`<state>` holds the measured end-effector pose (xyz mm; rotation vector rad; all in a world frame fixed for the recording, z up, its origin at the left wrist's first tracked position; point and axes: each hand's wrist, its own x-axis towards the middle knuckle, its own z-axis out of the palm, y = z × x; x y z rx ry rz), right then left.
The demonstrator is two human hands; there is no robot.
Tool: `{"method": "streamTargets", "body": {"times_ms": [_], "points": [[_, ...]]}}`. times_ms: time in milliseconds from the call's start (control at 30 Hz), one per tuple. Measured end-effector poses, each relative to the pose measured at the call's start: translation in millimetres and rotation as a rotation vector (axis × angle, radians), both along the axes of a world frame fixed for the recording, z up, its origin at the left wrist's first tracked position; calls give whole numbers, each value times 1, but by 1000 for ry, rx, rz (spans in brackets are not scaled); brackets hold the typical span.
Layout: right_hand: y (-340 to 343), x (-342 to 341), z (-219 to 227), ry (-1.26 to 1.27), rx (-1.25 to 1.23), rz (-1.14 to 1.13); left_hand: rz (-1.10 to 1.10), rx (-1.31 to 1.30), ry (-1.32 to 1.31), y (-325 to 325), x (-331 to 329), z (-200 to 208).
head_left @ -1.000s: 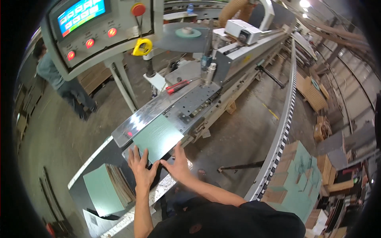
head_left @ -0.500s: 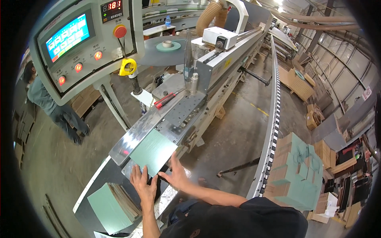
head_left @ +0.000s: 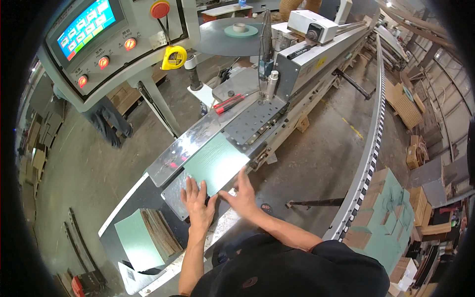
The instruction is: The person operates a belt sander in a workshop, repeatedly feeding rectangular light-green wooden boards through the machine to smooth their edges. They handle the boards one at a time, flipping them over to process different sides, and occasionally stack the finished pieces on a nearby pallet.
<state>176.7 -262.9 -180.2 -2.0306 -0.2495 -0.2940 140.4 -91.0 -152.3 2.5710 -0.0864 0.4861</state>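
A pale green panel (head_left: pixel 216 166) lies flat on the metal feed bed of a long machine, close to a perforated plate (head_left: pixel 255 121). My left hand (head_left: pixel 199 208) rests at its near left end, fingers stretched out and slightly spread, their tips at the panel's edge. My right hand (head_left: pixel 241 198) touches the panel's near right side; the thumb points toward the left thumb at the near corner, and the other fingers reach along the edge. Neither hand wraps round the panel. Left of my left hand, a stack of similar green-faced panels (head_left: pixel 141 242) sits on the dark table.
A control panel (head_left: pixel 118 49) with screen and lit knobs stands at upper left, a yellow tape measure (head_left: pixel 173 57) hanging from it. A red-handled tool (head_left: pixel 229 104) lies on the bed. Along the right runs a long rail (head_left: pixel 363 190), beside stacked green panels (head_left: pixel 383 222).
The green panel has slid forward along the bed toward the perforated plate, both hands moving with it. More bare metal shows behind it. The head view has shifted.
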Motion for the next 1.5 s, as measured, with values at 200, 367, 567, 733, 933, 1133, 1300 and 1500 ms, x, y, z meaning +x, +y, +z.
{"method": "streamTargets", "body": {"times_ms": [200, 367, 567, 733, 933, 1133, 1300, 1500], "points": [[-50, 42, 0, -11, -18, -11, -32, 17, 14, -50, 44, 10], [-96, 82, -3, -25, 46, -27, -46, 7, -25, -99, 86, 12], [-151, 131, -5, -45, 89, -53, -84, -46, -43, -152, 133, 13], [-194, 163, 1, -23, 72, -95, -102, -184, -20, -194, 167, 6], [-234, 199, -1, -49, 38, -123, -149, -180, -58, -230, 208, 3], [-244, 193, 16, 108, 283, -179, -412, -220, -102, -207, 172, 45], [-235, 139, -38, 151, 308, -38, -28, -276, -249, -117, 44, 109], [-188, 79, -54, 286, 178, 170, 853, 345, -180, 61, -87, 131]]}}
